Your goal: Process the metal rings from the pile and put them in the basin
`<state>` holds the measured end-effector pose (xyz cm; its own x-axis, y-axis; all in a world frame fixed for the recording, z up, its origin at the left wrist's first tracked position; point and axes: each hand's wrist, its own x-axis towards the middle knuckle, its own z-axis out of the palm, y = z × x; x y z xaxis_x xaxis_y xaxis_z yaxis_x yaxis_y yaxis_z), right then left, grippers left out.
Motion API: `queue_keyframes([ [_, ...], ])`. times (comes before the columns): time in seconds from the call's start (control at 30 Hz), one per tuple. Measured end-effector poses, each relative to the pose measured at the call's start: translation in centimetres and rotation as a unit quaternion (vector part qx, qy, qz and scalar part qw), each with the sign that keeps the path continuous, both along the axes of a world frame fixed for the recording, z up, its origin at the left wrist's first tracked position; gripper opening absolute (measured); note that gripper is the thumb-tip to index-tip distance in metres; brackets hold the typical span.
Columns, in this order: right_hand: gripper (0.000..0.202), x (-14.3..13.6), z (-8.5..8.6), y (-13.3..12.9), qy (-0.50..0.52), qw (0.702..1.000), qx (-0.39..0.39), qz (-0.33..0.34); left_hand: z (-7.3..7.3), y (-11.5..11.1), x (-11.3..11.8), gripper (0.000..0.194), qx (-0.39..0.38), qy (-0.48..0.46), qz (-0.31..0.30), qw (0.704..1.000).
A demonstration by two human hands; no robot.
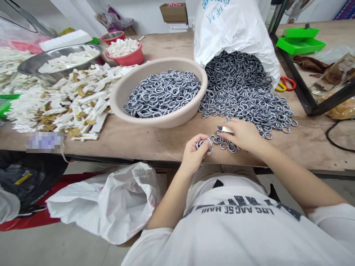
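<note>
At the table's front edge my left hand is closed on grey rings, one standing up between thumb and fingers. Just to its right, my right hand pinches a small knife with a dark blade tip pointing left and a pale body. A few loose rings lie on the wood under and beside the right hand. Behind it spreads a large pile of the same rings, spilling from a white sack on its side. A beige basin full of rings stands left of the pile.
White and tan strips are heaped on the left, near a metal bowl and a red bowl of white pieces. Scissors lie beside a black metal frame. A white bag hangs below the table edge.
</note>
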<state>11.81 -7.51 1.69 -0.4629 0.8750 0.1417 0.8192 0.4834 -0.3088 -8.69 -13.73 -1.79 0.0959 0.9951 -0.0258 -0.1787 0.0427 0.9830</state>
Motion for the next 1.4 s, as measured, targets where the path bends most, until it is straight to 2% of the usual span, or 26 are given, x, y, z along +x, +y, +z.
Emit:
queue_keyframes([
  [0.1, 0.028, -1.8, -0.7, 1.3, -0.107, 0.994, -0.002, 0.004, -0.1, 0.3, -0.6, 0.022, -0.015, -0.062, 0.047, 0.997],
  [0.27, 0.032, -3.1, -1.2, 2.6, -0.126, 0.992, 0.018, 0.006, -0.2, 1.2, -0.5, 0.022, -0.057, -0.109, 0.077, 0.989],
  [0.37, 0.030, -2.6, -0.6, 3.2, -0.080, 0.996, 0.016, -0.022, -0.5, 2.0, -0.3, 0.025, -0.087, -0.133, 0.093, 0.983],
  [0.43, 0.027, -1.7, 0.3, 3.3, -0.014, 1.000, -0.015, -0.021, -0.5, 2.4, 0.1, 0.028, -0.091, -0.126, 0.089, 0.984],
  [0.63, 0.034, -0.2, 3.2, 1.3, 0.133, 0.980, -0.133, 0.071, 0.3, 2.2, 2.1, 0.036, -0.063, -0.047, 0.002, 0.997],
  [0.7, 0.038, -0.3, 3.2, 0.5, 0.184, 0.962, -0.185, 0.078, 0.6, 2.0, 2.7, 0.039, -0.055, -0.039, -0.020, 0.998],
  [0.8, 0.042, -0.4, 2.4, -0.3, 0.300, 0.916, -0.258, 0.070, 0.9, 1.9, 3.3, 0.040, -0.071, -0.037, -0.029, 0.996],
  [0.87, 0.039, -0.3, 1.8, -0.9, 0.376, 0.890, -0.255, 0.050, 1.1, 1.7, 3.5, 0.039, -0.109, -0.062, -0.023, 0.992],
  [0.97, 0.035, -0.2, 1.1, -1.8, 0.442, 0.866, -0.231, 0.037, 1.5, 1.3, 3.8, 0.036, -0.143, -0.111, -0.033, 0.983],
  [1.1, 0.031, -0.6, 0.7, -2.4, 0.481, 0.824, -0.294, 0.059, 1.8, 0.8, 4.3, 0.029, -0.148, -0.142, -0.060, 0.977],
  [1.17, 0.033, -0.6, 0.6, -2.4, 0.485, 0.836, -0.256, 0.036, 2.0, 0.7, 4.3, 0.029, -0.152, -0.160, -0.064, 0.973],
  [1.23, 0.037, -0.3, 0.6, -2.4, 0.442, 0.882, -0.166, 0.015, 2.3, 0.7, 4.3, 0.030, -0.154, -0.175, -0.065, 0.970],
  [1.33, 0.037, 0.4, 0.7, -3.2, 0.293, 0.955, -0.031, 0.038, 2.6, 0.6, 4.1, 0.031, -0.156, -0.178, -0.051, 0.970],
  [1.4, 0.036, 0.7, 0.9, -4.0, 0.208, 0.976, 0.025, 0.061, 2.7, 0.6, 4.1, 0.031, -0.156, -0.172, -0.041, 0.972],
])
